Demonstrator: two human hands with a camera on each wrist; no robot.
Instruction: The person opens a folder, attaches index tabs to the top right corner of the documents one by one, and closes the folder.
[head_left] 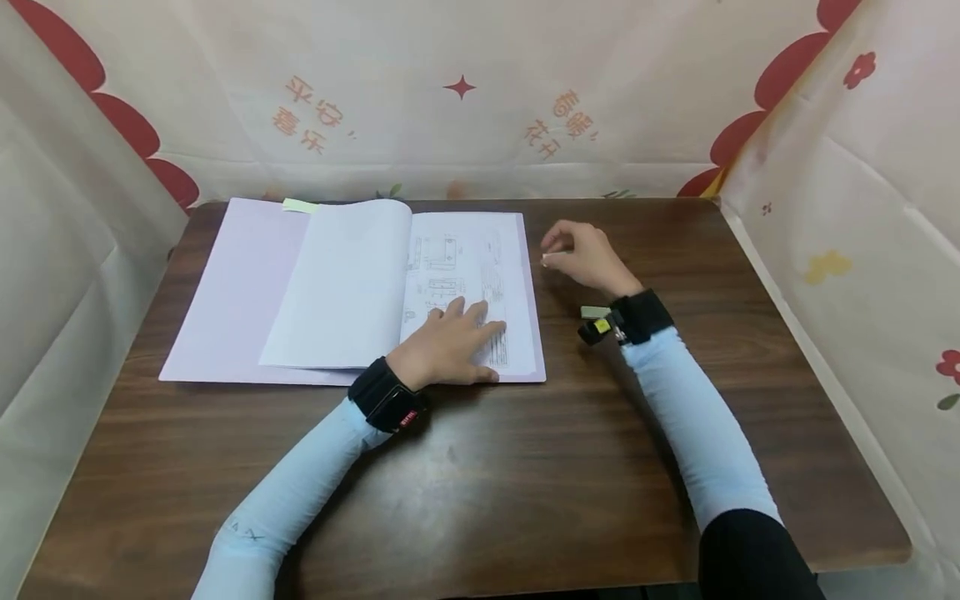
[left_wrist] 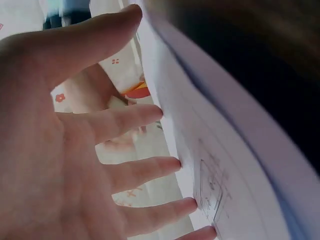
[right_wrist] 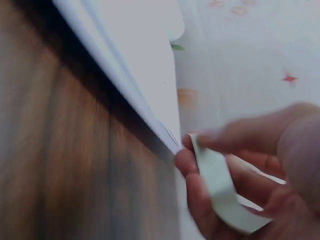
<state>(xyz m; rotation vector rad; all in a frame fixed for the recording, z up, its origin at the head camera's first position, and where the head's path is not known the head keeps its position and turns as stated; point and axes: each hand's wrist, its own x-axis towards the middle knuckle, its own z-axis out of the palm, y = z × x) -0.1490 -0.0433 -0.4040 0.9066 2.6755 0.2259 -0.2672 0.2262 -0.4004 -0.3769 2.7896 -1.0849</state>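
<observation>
A lilac folder (head_left: pixel 225 308) lies spread on the table with white pages in it. Its right-hand page (head_left: pixel 468 229) carries line drawings and small print. On this page rests my left hand (head_left: pixel 450 343), fingers spread, fingertips touching the paper in the left wrist view. To the right of the folder, my right hand (head_left: pixel 588 257) is raised over the table. Between thumb and fingers it pinches a pale green sticky note (right_wrist: pixel 217 182), which curves down across the fingers. Beneath the right wrist lies a small pale green pad (head_left: pixel 596 312), partly covered by the wrist strap.
A light green tab (head_left: pixel 300 206) sticks out at the top of the turned left page (head_left: pixel 341 283). The brown wooden table (head_left: pixel 525 492) stands against printed cloth (head_left: pixel 465 133) at the back, with more cloth along both sides.
</observation>
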